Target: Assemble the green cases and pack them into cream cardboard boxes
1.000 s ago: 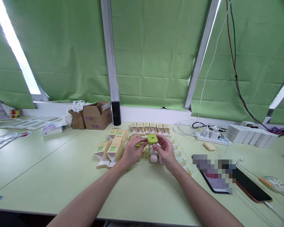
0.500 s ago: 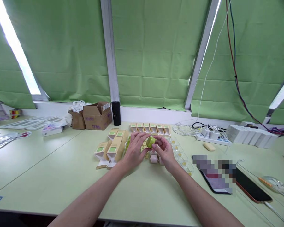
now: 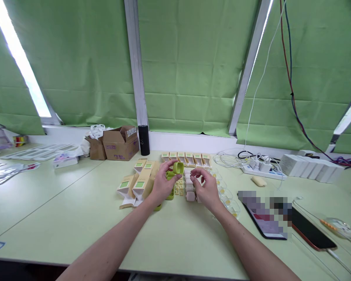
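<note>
From my end, the left hand (image 3: 163, 183) has one green case (image 3: 178, 168) pinched above the table (image 3: 169, 242); the right hand's (image 3: 206, 189) fingers are curled nearly together by pale pods (image 3: 190, 196), can't tell if gripping. Looks unfinished to me, other green cases (image 3: 170, 195) and pods sit out.

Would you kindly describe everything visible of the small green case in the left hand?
The small green case is a rounded-square shell that looks like smooth plastic. A rimmed hollow faces the camera. The left hand holds it tilted between fingers and thumb, apparently raised; the right hand is apart from it.
</note>
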A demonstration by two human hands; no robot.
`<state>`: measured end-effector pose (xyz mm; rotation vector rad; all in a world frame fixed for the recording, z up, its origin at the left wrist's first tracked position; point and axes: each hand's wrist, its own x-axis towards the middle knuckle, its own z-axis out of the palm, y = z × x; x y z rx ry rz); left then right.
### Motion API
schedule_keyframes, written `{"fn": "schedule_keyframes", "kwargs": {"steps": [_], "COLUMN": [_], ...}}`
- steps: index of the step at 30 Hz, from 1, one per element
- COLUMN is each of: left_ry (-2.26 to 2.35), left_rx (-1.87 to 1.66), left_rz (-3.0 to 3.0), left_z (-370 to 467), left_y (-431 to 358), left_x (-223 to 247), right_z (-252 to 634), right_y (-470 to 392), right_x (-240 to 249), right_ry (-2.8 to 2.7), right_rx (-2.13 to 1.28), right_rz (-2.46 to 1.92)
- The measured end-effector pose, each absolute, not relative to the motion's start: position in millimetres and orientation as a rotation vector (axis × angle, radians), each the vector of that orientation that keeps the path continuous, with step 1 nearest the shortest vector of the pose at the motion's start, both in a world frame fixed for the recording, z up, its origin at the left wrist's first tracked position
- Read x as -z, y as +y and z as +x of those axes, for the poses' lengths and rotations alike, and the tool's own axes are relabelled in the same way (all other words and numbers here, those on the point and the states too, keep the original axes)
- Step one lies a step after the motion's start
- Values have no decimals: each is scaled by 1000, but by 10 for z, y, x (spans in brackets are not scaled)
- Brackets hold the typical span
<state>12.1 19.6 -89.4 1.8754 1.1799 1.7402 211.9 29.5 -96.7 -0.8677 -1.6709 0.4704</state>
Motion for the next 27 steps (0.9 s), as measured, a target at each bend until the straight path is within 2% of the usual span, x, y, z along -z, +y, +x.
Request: {"fn": "schedule_keyframes", "kwargs": {"steps": [4,8,17,27], "left_ry": [1034,880,828,917], "left_rx": [-1746,-1705,-1659,-1699], "left_rz": [1670,1530,1471,1527], "left_z": [94,102,119,113], "left_y": [252,260,259,288], "left_x": [887,900,941,983], "right_z": [2113,2039,1835,1735], "right_y": [220,138,21,76], "right_x": [984,1029,1089,1106], "right_ry": [-1994,-2273,-2482,-2519], "right_rx": [-33,217,478,520], "right_rz": [-905,-931,-1054,-1107]}}
